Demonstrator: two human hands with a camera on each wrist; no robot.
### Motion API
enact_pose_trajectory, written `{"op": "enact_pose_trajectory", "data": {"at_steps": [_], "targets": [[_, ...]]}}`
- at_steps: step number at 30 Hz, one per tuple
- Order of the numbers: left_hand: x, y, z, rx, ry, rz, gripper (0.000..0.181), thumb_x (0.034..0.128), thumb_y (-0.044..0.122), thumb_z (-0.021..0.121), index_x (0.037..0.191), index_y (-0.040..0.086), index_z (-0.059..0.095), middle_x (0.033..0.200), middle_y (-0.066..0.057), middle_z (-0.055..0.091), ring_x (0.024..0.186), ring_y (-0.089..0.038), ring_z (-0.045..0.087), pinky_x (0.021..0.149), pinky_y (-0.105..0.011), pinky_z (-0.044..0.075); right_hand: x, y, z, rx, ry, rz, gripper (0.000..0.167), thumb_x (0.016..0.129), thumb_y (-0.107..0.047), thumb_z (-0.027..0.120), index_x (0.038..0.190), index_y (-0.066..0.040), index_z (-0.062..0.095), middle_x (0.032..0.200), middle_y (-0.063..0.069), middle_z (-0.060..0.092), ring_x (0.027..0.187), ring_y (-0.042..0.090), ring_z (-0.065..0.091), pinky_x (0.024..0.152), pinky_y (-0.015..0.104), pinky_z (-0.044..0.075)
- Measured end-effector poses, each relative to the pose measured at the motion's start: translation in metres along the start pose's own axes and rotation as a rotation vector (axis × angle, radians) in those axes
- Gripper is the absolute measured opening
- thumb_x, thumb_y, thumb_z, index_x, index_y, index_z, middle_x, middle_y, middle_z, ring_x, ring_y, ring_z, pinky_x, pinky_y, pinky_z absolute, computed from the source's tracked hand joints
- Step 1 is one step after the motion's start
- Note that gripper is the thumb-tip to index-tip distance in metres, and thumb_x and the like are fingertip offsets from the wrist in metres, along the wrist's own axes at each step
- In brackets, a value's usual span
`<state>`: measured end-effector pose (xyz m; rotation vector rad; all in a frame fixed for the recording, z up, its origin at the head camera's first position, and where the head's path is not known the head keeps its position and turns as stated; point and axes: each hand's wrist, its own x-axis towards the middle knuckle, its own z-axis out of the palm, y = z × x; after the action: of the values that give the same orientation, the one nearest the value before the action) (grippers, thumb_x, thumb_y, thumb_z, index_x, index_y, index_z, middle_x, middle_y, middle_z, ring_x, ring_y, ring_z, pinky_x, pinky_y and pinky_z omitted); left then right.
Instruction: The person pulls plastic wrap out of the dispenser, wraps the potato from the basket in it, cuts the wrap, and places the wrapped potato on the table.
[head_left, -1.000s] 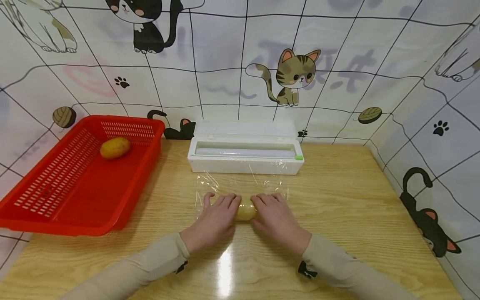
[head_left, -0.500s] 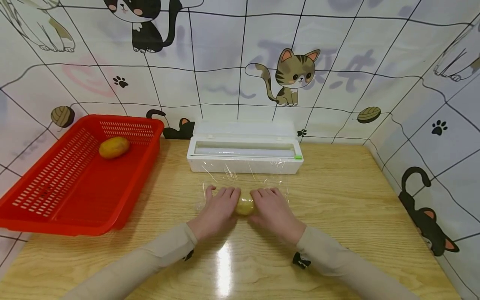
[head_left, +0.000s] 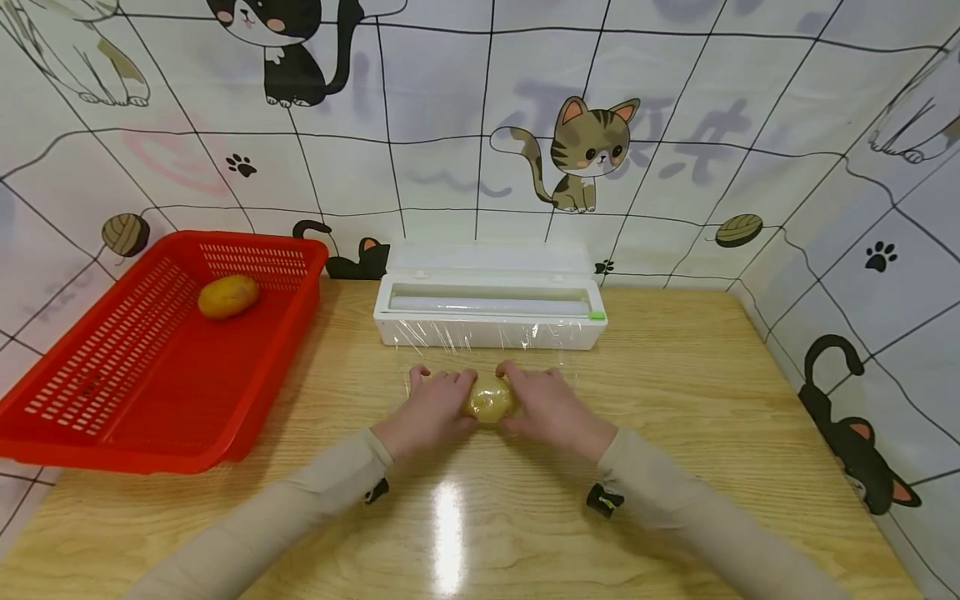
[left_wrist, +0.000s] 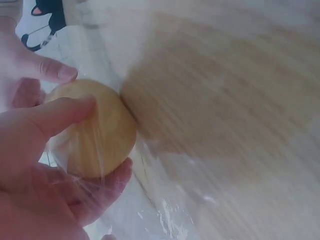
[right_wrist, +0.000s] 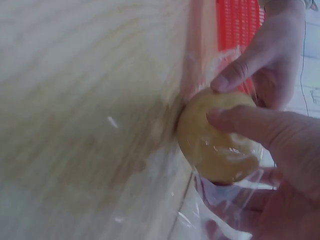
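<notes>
Both hands grip one yellow potato (head_left: 491,400) wrapped in clear cling film, at the middle of the table. My left hand (head_left: 431,412) holds its left end, with the thumb lying on the near side and the fingers curled beyond it. At the right end, my right hand (head_left: 551,408) has a matching grip. Thumbs and fingers round the potato (left_wrist: 97,132) also show in the left wrist view. Film (right_wrist: 235,197) hangs in loose folds below it in the right wrist view. From the potato a sheet of film runs back to the white cling film dispenser (head_left: 491,333).
The dispenser's lid stands up at the back, with a film roll (head_left: 491,306) inside and a green slider (head_left: 597,316) at its right end. To the left is a red plastic basket (head_left: 187,400) holding another yellow potato (head_left: 228,297). A cat-patterned sheet (head_left: 450,167) backs the table.
The hands and the wrapped potato have moved away from the body, closer to the dispenser. The film stretch between them has become shorter. The basket and its potato stay put.
</notes>
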<state>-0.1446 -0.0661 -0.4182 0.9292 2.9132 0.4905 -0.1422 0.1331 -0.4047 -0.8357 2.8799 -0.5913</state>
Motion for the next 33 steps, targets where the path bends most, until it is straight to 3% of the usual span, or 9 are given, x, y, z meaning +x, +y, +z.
{"op": "enact_pose_trajectory", "data": {"at_steps": [5,11,21,25,29,33], "targets": [[0.004,-0.003,-0.004,-0.087,-0.008,0.000,0.068,0.0755,0.024,0.084,0.128,0.003,0.045,0.105,-0.013,0.063,0.098,-0.027,0.059,0.088,-0.055,0.026,0.007,0.007,-0.007,0.125,-0.101,0.016,0.060,0.071,-0.016,0.086,0.119,-0.006,0.052,0.091,0.005,0.066,0.074,0.016,0.060,0.068,0.032,0.051],[0.012,-0.008,-0.007,-0.103,-0.039,-0.010,0.053,0.0782,0.025,0.082,0.118,0.005,0.052,0.105,-0.010,0.057,0.097,-0.024,0.056,0.090,-0.054,0.026,0.014,0.014,-0.014,0.206,-0.171,0.039,0.054,0.075,-0.015,0.083,0.119,-0.008,0.053,0.095,0.003,0.064,0.079,0.013,0.058,0.070,0.030,0.050],[0.023,-0.010,-0.020,-0.106,-0.158,-0.038,0.050,0.0833,0.027,0.077,0.121,0.001,0.056,0.105,-0.011,0.054,0.098,-0.025,0.053,0.093,-0.056,0.029,0.022,0.023,-0.016,0.135,-0.163,0.018,0.060,0.078,-0.022,0.080,0.128,-0.001,0.055,0.112,0.010,0.055,0.092,0.018,0.055,0.079,0.032,0.049],[0.028,-0.013,-0.021,-0.123,-0.200,-0.036,0.050,0.0845,0.027,0.075,0.122,0.001,0.055,0.108,-0.012,0.056,0.101,-0.026,0.054,0.092,-0.055,0.031,0.023,0.025,-0.017,0.145,-0.176,0.007,0.062,0.079,-0.024,0.079,0.130,0.000,0.054,0.112,0.011,0.053,0.091,0.019,0.055,0.078,0.032,0.049],[0.034,-0.022,-0.020,-0.210,-0.215,-0.031,0.054,0.0853,0.026,0.075,0.125,0.001,0.047,0.111,-0.012,0.059,0.101,-0.026,0.057,0.090,-0.052,0.035,0.025,0.030,-0.017,0.188,-0.180,-0.011,0.068,0.081,-0.023,0.077,0.137,-0.001,0.045,0.111,0.009,0.057,0.090,0.017,0.057,0.075,0.029,0.050],[0.040,-0.031,-0.022,-0.322,-0.231,-0.026,0.048,0.0876,0.023,0.072,0.120,0.003,0.043,0.092,-0.007,0.058,0.080,-0.021,0.057,0.076,-0.040,0.043,0.027,0.036,-0.015,0.278,-0.182,-0.005,0.065,0.084,-0.021,0.074,0.136,-0.005,0.040,0.110,0.011,0.061,0.091,0.017,0.060,0.074,0.027,0.051]]}}
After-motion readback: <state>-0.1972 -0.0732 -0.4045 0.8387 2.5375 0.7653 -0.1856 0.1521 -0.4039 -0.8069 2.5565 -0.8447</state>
